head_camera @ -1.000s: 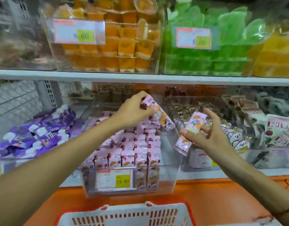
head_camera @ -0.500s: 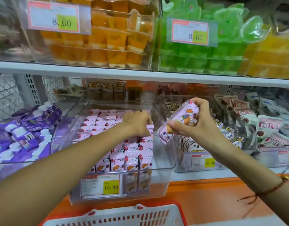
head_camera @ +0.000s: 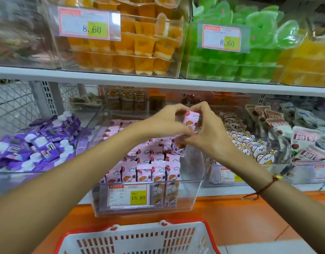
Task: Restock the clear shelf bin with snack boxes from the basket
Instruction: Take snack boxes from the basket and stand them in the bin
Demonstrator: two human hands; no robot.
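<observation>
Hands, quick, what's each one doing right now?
Left hand: pinching the pink snack box over the clear bin.
Right hand: gripping the same box.

You are facing a white upper shelf (head_camera: 158, 82) carrying clear tubs of orange jelly cups (head_camera: 132, 46) and green jelly cups (head_camera: 231, 59), each wearing a price tag reading 8.60. Behind the lower shelf, a grey slotted upright (head_camera: 48, 96) and wire mesh (head_camera: 13, 103) are showing. An orange ledge (head_camera: 222, 213) is running below.
</observation>
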